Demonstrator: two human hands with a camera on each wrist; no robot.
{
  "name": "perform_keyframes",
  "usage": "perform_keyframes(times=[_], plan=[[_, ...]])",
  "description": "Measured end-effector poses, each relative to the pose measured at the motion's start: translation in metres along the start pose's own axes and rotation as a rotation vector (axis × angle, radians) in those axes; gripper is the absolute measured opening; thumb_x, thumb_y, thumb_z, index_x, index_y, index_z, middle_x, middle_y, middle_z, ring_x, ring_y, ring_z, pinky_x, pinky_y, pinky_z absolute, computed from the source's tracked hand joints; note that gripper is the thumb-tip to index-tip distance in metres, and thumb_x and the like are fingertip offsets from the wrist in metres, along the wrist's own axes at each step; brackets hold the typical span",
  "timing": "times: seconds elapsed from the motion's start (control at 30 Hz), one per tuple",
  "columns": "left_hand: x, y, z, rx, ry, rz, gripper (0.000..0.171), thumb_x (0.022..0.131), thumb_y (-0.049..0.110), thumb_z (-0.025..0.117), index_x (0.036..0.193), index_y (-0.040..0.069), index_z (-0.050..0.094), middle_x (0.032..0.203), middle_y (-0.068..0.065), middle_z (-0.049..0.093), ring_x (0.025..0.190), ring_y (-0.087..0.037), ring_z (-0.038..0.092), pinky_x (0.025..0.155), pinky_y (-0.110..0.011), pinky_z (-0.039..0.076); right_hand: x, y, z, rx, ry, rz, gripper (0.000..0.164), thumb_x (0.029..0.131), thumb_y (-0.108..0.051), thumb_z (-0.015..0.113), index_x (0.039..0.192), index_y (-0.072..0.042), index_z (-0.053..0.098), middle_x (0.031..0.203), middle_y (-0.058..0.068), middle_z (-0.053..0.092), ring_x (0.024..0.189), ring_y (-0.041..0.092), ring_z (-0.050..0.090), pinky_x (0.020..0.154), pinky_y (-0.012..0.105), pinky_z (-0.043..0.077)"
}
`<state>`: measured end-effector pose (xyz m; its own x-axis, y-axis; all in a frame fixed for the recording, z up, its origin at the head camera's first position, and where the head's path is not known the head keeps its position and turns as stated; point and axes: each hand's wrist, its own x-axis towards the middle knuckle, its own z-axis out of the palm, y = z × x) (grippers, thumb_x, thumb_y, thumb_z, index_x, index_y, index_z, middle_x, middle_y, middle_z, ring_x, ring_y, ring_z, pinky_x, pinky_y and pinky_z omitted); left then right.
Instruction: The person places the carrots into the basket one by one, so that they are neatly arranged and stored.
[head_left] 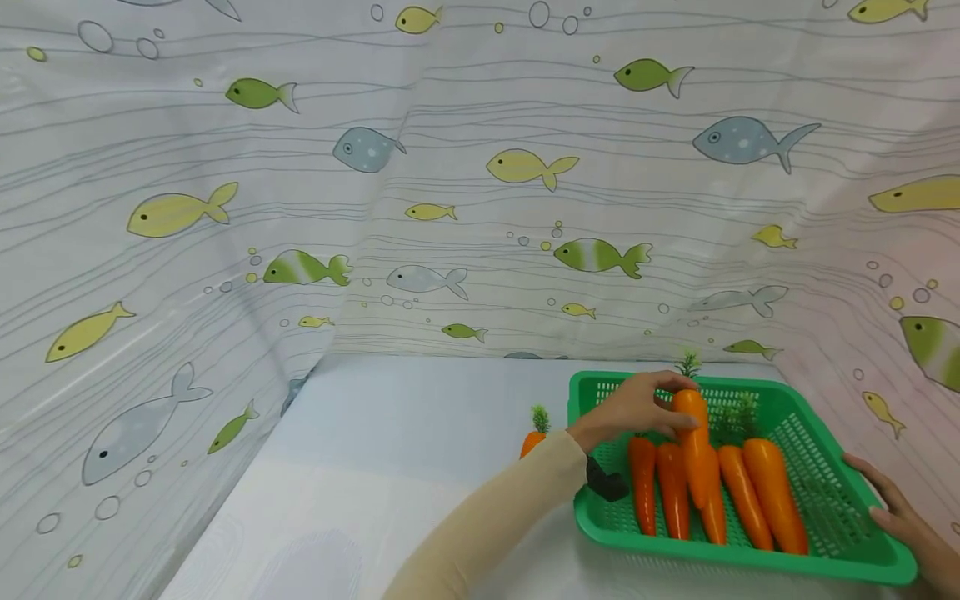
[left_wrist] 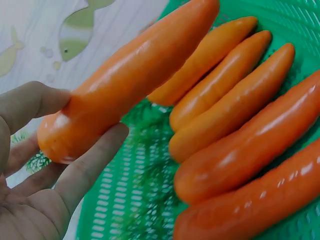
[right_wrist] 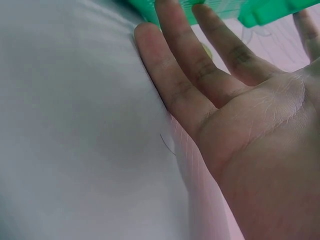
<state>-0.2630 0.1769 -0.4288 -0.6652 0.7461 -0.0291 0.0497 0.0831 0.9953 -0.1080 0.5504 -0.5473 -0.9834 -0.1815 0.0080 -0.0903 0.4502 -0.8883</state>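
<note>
My left hand (head_left: pixel 637 408) pinches the thick end of an orange carrot (head_left: pixel 692 412) between thumb and fingers, with green leaves at its top. This carrot (left_wrist: pixel 125 75) tilts above the green basket (head_left: pixel 720 554), its narrow end downward. Several more carrots (head_left: pixel 776 496) lie side by side in the basket, leafy tops toward the far side. At the basket's right rim is my right hand (head_left: pixel 907 529), its fingertips touching the edge. In the right wrist view the fingers (right_wrist: pixel 175 85) look straight and spread, tips by the basket's side (right_wrist: pixel 225 10).
Another carrot (head_left: pixel 531 443) lies on the white table (head_left: pixel 360 467) left of the basket, partly hidden by my left sleeve (head_left: pixel 495 517). Fish-patterned sheeting (head_left: pixel 480 233) encloses the table at the back and both sides. A black device (head_left: pixel 606 481) sits at my left wrist.
</note>
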Motion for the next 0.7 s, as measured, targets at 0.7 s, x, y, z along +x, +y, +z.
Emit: perform_keyframes(times=[0.7], plan=[[0.022,-0.011,0.049,0.012,0.112,-0.156,0.035,0.088,0.001,0.081,0.117,0.018,0.073,0.11,0.009,0.061,0.068,-0.026,0.072,0.068,-0.041,0.064,0.001,-0.004,-0.002,-0.01,-0.003,0.072,0.063,0.114,-0.021,0.02,0.155,-0.055,-0.011,0.144,-0.039,-0.006,0.1,-0.026,0.032,0.075,0.02,0.055]])
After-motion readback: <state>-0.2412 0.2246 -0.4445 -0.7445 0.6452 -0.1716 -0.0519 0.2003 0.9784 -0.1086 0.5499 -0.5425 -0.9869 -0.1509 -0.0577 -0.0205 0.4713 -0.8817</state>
